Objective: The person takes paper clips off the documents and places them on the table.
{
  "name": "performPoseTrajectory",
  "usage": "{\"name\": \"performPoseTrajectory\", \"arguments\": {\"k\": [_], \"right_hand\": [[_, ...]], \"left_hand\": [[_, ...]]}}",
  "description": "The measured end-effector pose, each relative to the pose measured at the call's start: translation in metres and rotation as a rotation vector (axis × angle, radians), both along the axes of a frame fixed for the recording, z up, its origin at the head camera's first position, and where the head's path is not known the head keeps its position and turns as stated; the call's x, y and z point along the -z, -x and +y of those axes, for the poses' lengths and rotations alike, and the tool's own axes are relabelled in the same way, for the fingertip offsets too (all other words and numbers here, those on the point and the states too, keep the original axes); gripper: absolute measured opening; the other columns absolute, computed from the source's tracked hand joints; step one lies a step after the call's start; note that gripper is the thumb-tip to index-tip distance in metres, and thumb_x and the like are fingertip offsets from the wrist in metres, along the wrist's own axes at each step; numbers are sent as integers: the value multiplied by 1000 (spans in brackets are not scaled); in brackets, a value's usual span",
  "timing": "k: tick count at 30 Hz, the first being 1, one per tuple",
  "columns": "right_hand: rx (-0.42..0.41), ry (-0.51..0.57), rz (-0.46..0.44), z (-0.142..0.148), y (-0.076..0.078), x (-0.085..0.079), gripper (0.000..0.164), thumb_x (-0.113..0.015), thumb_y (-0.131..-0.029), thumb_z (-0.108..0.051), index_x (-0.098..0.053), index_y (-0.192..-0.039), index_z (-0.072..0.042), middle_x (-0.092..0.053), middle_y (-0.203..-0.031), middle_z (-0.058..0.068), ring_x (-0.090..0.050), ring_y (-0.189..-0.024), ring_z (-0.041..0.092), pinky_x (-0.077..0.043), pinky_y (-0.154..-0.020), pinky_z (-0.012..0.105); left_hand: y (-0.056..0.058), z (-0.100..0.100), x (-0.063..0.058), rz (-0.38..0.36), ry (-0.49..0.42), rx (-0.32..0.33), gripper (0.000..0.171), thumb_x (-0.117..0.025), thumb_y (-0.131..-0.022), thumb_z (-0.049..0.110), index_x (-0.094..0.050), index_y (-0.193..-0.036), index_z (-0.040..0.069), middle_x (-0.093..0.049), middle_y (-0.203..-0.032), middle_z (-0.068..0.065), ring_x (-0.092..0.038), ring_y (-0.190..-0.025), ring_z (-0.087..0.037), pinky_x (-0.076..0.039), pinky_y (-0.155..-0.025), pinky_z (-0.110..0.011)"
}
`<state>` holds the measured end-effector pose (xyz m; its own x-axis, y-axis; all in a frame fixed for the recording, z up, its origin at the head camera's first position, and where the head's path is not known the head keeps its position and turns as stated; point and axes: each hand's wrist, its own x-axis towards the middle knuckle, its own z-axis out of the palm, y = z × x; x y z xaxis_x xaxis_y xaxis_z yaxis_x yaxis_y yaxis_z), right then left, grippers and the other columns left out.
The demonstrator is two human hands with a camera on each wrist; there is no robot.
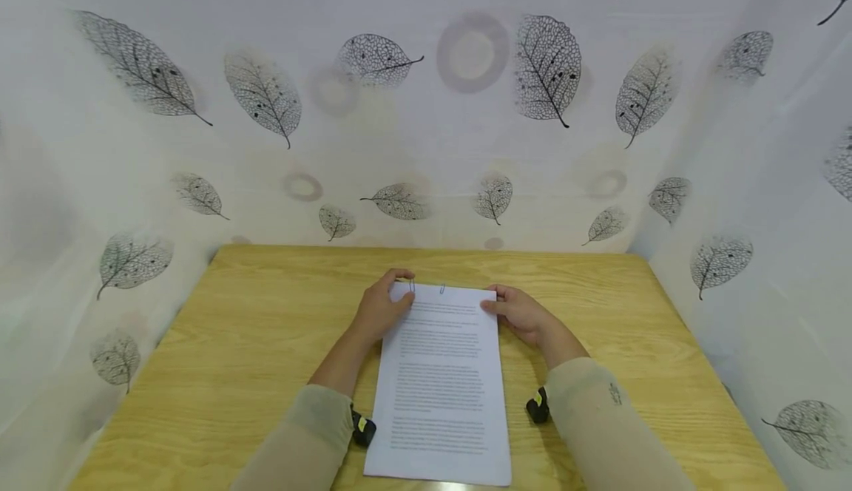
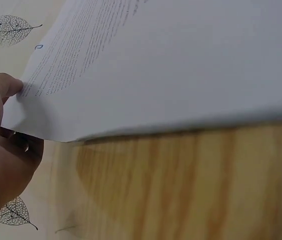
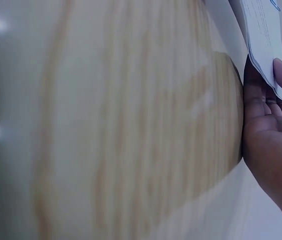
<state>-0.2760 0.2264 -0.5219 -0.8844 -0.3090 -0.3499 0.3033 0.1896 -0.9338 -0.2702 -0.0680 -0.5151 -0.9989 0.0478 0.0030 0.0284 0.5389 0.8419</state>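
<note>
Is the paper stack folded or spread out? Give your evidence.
Spread out: the paper stack shows its printed page nearly whole, without a fold; the left hand and right hand grip its upper corners.

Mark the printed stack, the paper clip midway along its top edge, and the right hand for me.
printed stack (image 1: 439,387): head view, middle of the top page
paper clip (image 1: 442,290): head view, wire loop
right hand (image 1: 523,315): head view, middle of the hand
</note>
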Motion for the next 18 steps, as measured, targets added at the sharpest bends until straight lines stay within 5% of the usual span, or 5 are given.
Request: {"name": "performPoseTrajectory", "arguments": {"k": [5,18], "right_hand": [[0,7,0,1,-1,1,30,-57,-101,-13,-54,-129,-1,-67,-121,6,-63,-103,13,-52,-87,26],[-6,-23,26,0,-1,3,25,-59,-101,-13,-56,-123,-1,-68,-114,4,-63,-99,14,-51,-85,25]], "left_hand": [[-2,0,0,3,-27,16,34,-71,-91,27,-62,-123,35,-67,-124,-3,-61,-121,-29,-44,-109,-51],[-6,-6,-6,11,-9,65,31,-72,-91,28,-65,-121,27,-67,-125,-2,-61,-120,-25,-46,-109,-48]]}}
